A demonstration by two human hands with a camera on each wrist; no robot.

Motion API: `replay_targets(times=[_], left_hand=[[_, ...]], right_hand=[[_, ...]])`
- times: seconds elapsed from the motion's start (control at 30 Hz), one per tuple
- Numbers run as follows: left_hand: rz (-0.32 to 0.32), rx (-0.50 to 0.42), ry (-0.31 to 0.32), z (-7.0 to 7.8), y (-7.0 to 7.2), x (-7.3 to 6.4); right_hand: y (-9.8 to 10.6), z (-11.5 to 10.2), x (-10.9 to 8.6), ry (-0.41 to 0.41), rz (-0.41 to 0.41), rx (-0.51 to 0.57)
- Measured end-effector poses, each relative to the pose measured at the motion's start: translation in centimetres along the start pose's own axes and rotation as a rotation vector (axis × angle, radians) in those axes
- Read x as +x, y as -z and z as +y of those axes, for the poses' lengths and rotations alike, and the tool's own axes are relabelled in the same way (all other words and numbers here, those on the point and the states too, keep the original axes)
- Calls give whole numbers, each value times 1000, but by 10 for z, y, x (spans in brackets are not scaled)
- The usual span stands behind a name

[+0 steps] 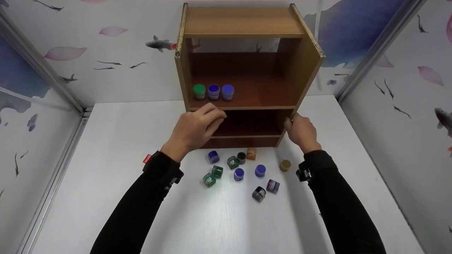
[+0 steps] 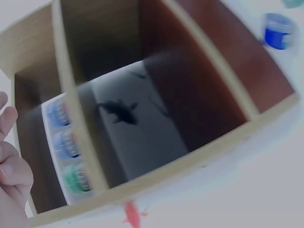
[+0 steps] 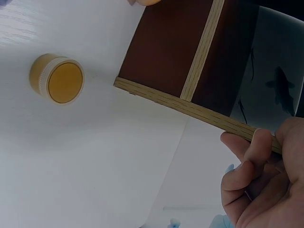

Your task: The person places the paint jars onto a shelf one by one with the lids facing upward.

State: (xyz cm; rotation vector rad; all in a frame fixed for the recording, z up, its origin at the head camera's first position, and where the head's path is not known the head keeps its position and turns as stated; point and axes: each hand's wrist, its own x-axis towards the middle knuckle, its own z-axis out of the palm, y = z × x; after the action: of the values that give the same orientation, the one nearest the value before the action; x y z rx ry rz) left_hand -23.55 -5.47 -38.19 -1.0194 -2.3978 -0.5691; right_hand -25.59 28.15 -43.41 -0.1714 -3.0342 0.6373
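Observation:
A small wooden shelf unit [image 1: 306, 67] stands upright at the back of the white table. My right hand [image 1: 303, 132] pinches the front edge of its right side panel; in the right wrist view, thumb and fingers bracket the panel edge [image 3: 190, 108]. My left hand [image 1: 192, 128] hovers in front of the lower compartment, fingers loosely bent, nothing visible in them. Just beyond it, a green-lidded jar [image 1: 199, 91], a dark blue-lidded jar [image 1: 213, 91] and a lighter blue-lidded jar [image 1: 227, 91] stand in a row on the middle shelf, at its left.
Several small jars lie or stand on the table before the unit, among them a green jar [image 1: 209, 180], a black-lidded jar [image 1: 259, 193], an orange jar [image 1: 251, 153] and an ochre jar [image 1: 285, 165]. Patterned wall panels [image 1: 123, 70] enclose the back and sides.

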Motion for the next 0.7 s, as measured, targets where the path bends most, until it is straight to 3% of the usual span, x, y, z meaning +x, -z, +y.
replay_targets(times=[0.1,0.23,0.4,0.53,0.7], left_hand=[[-98,4,11,-1,-12,-27],[-264,-18,75,-5,-32,-66],[-431,-73,167,-12,-55,-101],[-508,-111,231,-16,-69,-120],[-561,-138,260,-19,-81,-137]], right_hand=[[-1,0,-1,-3,5,3],[-1,-1,-2,-1,0,6],[-1,0,-1,-1,-1,4],[-1,0,-1,0,-1,-4],[-3,-1,0,-8,-5,-11]])
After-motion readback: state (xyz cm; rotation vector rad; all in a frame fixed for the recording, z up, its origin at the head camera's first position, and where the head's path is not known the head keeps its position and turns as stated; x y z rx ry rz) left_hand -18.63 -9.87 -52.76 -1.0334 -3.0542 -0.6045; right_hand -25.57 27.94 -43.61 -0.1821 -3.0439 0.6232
